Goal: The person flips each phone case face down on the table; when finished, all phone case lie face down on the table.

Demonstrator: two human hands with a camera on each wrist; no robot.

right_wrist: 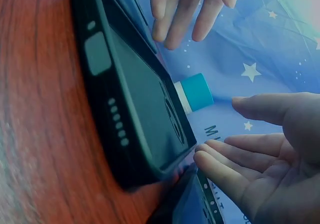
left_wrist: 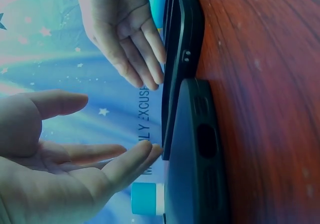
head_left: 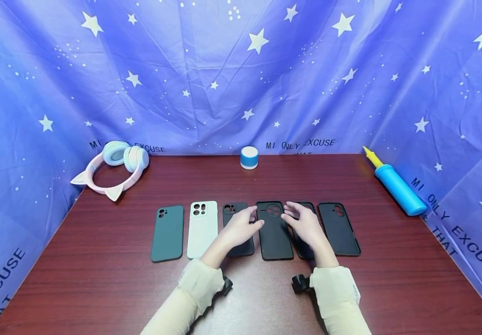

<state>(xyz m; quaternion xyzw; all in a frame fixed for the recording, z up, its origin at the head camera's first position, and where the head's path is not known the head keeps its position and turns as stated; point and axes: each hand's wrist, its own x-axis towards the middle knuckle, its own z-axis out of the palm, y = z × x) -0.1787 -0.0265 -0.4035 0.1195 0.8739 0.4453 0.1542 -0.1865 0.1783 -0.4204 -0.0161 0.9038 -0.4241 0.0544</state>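
Several phone cases lie in a row on the table. In the head view, my left hand (head_left: 239,229) hovers over a dark case (head_left: 242,246) with two-lens cutouts, its fingers loosely bent and holding nothing. My right hand (head_left: 305,225) is over another black case (head_left: 306,252), also holding nothing, and hides much of it. Between the hands lies a black case (head_left: 275,242) with a large round camera cutout, open side up. The right wrist view shows that case (right_wrist: 150,114) from its bottom edge, with the right-hand fingers (right_wrist: 225,176) close to its far corner.
Left of the hands lie a white case (head_left: 202,232) and a green case (head_left: 168,235); at the right end is a black case (head_left: 339,230). Farther back stand cat-ear headphones (head_left: 98,186), a blue-and-white cylinder (head_left: 249,158) and a blue pump (head_left: 399,188). A starry curtain (head_left: 207,60) surrounds the table (head_left: 77,279).
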